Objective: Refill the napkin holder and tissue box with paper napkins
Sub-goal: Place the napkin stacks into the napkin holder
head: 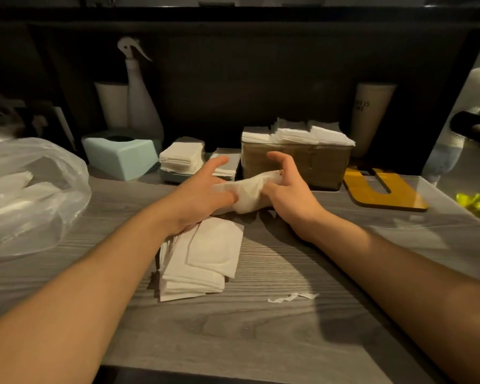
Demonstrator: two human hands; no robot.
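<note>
Grey wood surface (261, 322), dim counter nook. Left hand (203, 189) and right hand (286, 187) both pinch one crumpled napkin (250, 194) between them — probably reshaping it. Brown holder (297, 164) behind looks full; teal tissue box (122, 156) back left, loose stack (203, 256) below the hands.

We count two hands: the left hand (203, 189) and right hand (286, 187). Four napkin stacks: at six o'clock (200, 259), two at eleven (181, 159) (226, 162), one heaped at one o'clock (297, 134). One spray bottle (142, 101), one plastic bag (31, 195).
</note>
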